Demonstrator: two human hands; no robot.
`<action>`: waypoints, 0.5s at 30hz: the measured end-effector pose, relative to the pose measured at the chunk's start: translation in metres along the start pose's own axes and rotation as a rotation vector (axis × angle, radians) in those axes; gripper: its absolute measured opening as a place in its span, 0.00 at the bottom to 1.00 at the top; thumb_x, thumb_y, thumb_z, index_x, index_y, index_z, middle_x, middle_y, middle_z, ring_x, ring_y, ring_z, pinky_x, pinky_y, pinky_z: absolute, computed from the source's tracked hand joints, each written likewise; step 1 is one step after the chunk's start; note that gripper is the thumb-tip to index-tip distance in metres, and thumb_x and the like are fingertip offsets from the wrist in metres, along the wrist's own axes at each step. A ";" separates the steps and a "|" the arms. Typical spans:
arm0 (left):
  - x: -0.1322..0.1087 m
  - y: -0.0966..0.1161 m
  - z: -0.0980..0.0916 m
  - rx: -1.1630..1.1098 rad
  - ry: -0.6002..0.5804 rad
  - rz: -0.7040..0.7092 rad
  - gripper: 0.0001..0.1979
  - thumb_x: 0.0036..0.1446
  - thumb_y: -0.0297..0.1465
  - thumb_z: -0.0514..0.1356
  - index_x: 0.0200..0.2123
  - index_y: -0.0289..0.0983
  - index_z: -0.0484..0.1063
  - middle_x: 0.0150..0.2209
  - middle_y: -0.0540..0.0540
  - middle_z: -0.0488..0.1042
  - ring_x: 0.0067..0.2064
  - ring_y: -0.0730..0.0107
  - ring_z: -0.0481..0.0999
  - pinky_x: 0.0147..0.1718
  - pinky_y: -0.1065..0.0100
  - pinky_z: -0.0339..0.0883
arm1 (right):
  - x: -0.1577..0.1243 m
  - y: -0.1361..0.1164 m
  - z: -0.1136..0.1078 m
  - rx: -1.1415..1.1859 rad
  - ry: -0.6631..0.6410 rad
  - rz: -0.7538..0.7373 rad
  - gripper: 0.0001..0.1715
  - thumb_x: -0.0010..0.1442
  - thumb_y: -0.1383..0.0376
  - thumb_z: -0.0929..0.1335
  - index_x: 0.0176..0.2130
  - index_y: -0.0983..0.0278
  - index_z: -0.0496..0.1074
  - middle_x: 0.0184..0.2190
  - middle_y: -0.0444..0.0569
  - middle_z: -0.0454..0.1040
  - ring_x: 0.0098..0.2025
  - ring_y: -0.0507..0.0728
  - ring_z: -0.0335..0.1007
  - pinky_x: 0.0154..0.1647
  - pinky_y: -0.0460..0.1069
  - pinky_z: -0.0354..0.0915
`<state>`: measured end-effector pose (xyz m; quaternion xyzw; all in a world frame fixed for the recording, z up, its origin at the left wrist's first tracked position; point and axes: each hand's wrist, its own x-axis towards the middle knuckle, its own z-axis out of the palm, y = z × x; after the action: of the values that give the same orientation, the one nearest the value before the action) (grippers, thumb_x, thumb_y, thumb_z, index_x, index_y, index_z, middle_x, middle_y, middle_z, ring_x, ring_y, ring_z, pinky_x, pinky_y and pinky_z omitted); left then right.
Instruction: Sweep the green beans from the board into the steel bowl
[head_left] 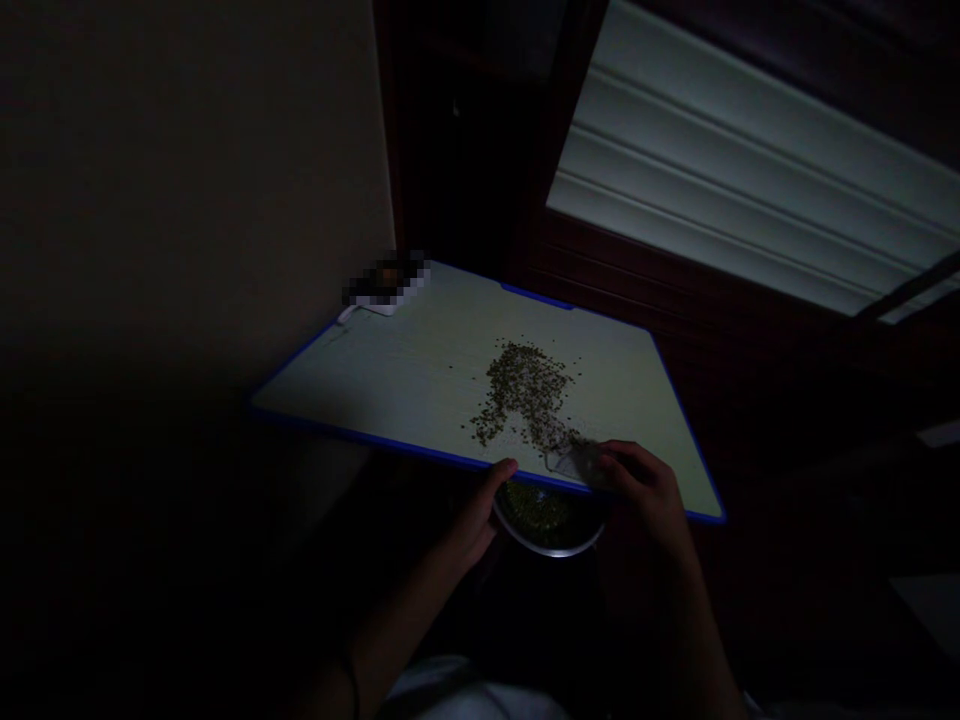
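A white board [420, 370] with a blue rim lies in front of me. Small dark seeds [529, 385] are scattered in a patch on it, thinning towards its near edge. My left hand [480, 515] is closed on that near edge, thumb on top and fingers partly hidden below. Over the board, near the seeds, my right hand [649, 490] pinches a small see-through thing [574, 460] whose kind is too dark to make out. Below the near edge, between my hands, sits a metal bowl [555, 550] holding small greenish grains [536, 505]; the board hides part of it.
At the board's far left corner lies a white-edged object [386, 305], its face pixelated. A plain wall [187, 180] rises on the left. Behind the board stands dark wood, with pale slatted panels [712, 150] at upper right. The room is very dim.
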<state>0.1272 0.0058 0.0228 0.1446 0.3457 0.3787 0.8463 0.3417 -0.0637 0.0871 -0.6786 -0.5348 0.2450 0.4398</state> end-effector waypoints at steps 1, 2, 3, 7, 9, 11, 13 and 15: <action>0.000 0.000 0.000 -0.001 -0.003 0.002 0.25 0.53 0.35 0.68 0.53 0.33 0.72 0.50 0.43 0.79 0.52 0.58 0.77 0.51 0.61 0.74 | 0.000 0.000 0.001 -0.003 -0.003 -0.005 0.18 0.66 0.58 0.68 0.52 0.65 0.70 0.50 0.52 0.73 0.47 0.58 0.73 0.48 0.57 0.71; 0.000 0.000 0.000 -0.004 -0.008 0.002 0.24 0.52 0.35 0.68 0.51 0.33 0.73 0.49 0.43 0.79 0.51 0.58 0.78 0.50 0.61 0.74 | 0.001 0.000 0.002 -0.007 -0.007 -0.011 0.17 0.66 0.58 0.68 0.52 0.65 0.70 0.50 0.52 0.73 0.48 0.58 0.73 0.48 0.58 0.71; 0.001 0.001 0.000 -0.007 -0.013 0.000 0.23 0.52 0.35 0.68 0.50 0.33 0.73 0.48 0.43 0.80 0.51 0.59 0.78 0.50 0.62 0.75 | 0.001 -0.001 0.003 -0.010 -0.013 -0.017 0.17 0.66 0.58 0.68 0.51 0.65 0.71 0.50 0.52 0.73 0.48 0.58 0.73 0.49 0.58 0.71; -0.001 0.002 0.001 -0.010 0.004 -0.013 0.21 0.52 0.36 0.68 0.47 0.33 0.74 0.46 0.41 0.80 0.48 0.58 0.79 0.47 0.62 0.76 | 0.000 -0.003 0.004 -0.010 -0.036 -0.018 0.16 0.66 0.59 0.68 0.50 0.65 0.71 0.49 0.51 0.74 0.48 0.58 0.73 0.49 0.58 0.71; -0.002 0.003 0.002 -0.009 0.006 -0.011 0.21 0.52 0.36 0.68 0.47 0.32 0.74 0.49 0.40 0.79 0.50 0.57 0.78 0.48 0.61 0.75 | -0.001 -0.003 0.002 -0.006 -0.026 -0.006 0.16 0.66 0.59 0.68 0.49 0.65 0.72 0.49 0.51 0.74 0.47 0.58 0.73 0.49 0.58 0.71; -0.004 0.003 0.002 -0.011 -0.001 0.004 0.22 0.53 0.35 0.68 0.49 0.32 0.73 0.53 0.40 0.77 0.54 0.58 0.76 0.52 0.62 0.73 | -0.001 -0.003 0.000 -0.002 0.007 0.007 0.16 0.66 0.59 0.68 0.49 0.65 0.72 0.48 0.51 0.74 0.47 0.57 0.73 0.49 0.58 0.71; -0.004 0.003 0.003 -0.011 -0.012 0.017 0.24 0.53 0.34 0.67 0.52 0.33 0.72 0.54 0.41 0.76 0.55 0.59 0.75 0.53 0.63 0.72 | -0.001 -0.003 0.000 0.002 0.053 0.016 0.16 0.66 0.58 0.68 0.50 0.65 0.71 0.48 0.51 0.74 0.47 0.58 0.73 0.48 0.58 0.71; -0.004 0.003 0.002 -0.012 -0.026 0.017 0.25 0.54 0.34 0.67 0.54 0.33 0.70 0.52 0.42 0.78 0.53 0.59 0.76 0.51 0.62 0.73 | 0.000 -0.004 0.001 0.005 0.093 0.021 0.17 0.66 0.58 0.68 0.50 0.65 0.71 0.48 0.51 0.74 0.47 0.58 0.73 0.48 0.57 0.71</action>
<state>0.1254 0.0046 0.0280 0.1477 0.3311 0.3861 0.8482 0.3389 -0.0633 0.0902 -0.6938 -0.5061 0.2192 0.4630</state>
